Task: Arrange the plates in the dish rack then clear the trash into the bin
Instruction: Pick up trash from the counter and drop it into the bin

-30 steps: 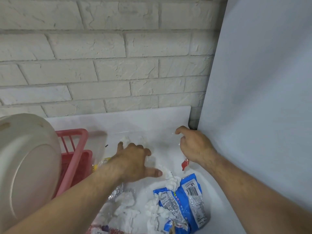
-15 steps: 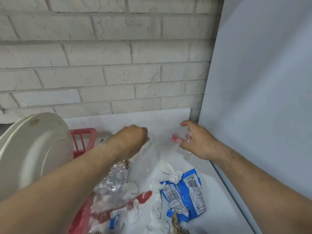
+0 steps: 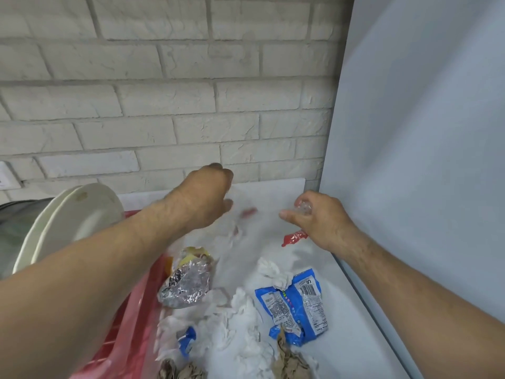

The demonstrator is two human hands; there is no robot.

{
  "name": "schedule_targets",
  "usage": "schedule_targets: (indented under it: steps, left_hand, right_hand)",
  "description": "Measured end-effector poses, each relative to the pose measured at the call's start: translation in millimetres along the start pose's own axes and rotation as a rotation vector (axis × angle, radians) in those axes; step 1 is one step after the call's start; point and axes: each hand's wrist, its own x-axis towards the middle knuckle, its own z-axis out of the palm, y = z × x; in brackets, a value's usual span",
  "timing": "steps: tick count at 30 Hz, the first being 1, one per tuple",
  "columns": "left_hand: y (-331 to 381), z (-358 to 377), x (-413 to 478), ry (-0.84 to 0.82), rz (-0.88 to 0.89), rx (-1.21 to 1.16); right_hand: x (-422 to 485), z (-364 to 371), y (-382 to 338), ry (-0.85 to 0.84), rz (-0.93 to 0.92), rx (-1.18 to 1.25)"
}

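Cream plates [image 3: 79, 217] stand upright in the pink dish rack [image 3: 136, 305] at the left. Trash lies on the white counter [image 3: 273, 192]: a crumpled foil wrapper [image 3: 188, 283], a blue snack wrapper [image 3: 297, 302], white tissues [image 3: 243, 310], brown paper [image 3: 289, 362] and a red scrap [image 3: 293, 237]. My left hand [image 3: 205, 198] is curled in a fist above the counter's back, gripping one edge of a clear plastic sheet [image 3: 254, 214]. My right hand [image 3: 319, 220] pinches the sheet's crumpled other end near the grey panel. The blurred sheet hangs between both hands.
A white brick wall [image 3: 177, 105] closes the back. A tall grey panel [image 3: 423, 160] borders the counter on the right. A dark object [image 3: 16, 214] sits behind the plates at the far left, and a small blue wrapper piece [image 3: 187, 339] lies among the tissues.
Both hands have risen off the counter with the clear plastic sheet stretched between them. My left hand went from flat on the trash to a fist.
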Motion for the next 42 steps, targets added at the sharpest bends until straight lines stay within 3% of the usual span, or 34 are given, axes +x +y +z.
schedule_targets:
  steps: [6,11,14,18,24,28,32,35,38,40,42]
  left_hand:
    - [1,-3,-2,0.135,-0.042,-0.083]
    - [-1,1,-1,0.271,-0.03,-0.319]
    - [2,-2,-2,0.228,-0.002,-0.391]
    - [1,3,1,0.102,-0.086,-0.254]
    - [-16,14,7,0.24,-0.159,-0.261]
    - [-14,14,9,0.124,-0.103,-0.388]
    - [-11,16,12,0.119,-0.176,-0.515]
    - [-11,20,18,0.208,-0.154,-0.422]
    - [-14,22,20,0.062,-0.156,-0.51]
    - [-14,26,22,-0.047,-0.188,-0.444]
    - [-15,31,28,-0.011,-0.226,-0.399]
  right_hand:
    - [-3,-5,-7,0.054,-0.015,0.035]
    - [-4,-10,-8,0.006,0.01,0.01]
    - [-2,-11,-7,-0.005,-0.014,-0.039]
    - [1,-9,-3,-0.005,0.006,-0.128]
    - [8,-6,1,0.074,0.087,0.022]
    - [8,-9,-4,0.087,0.114,-0.007]
    - [3,-14,-12,-0.029,0.151,0.104]
    - [3,-14,-10,-0.175,0.138,0.135]
    - [5,-10,-6,-0.202,0.133,0.068]
    - [8,-7,-2,-0.17,0.121,0.076]
    - [12,-3,2,-0.115,0.057,0.05]
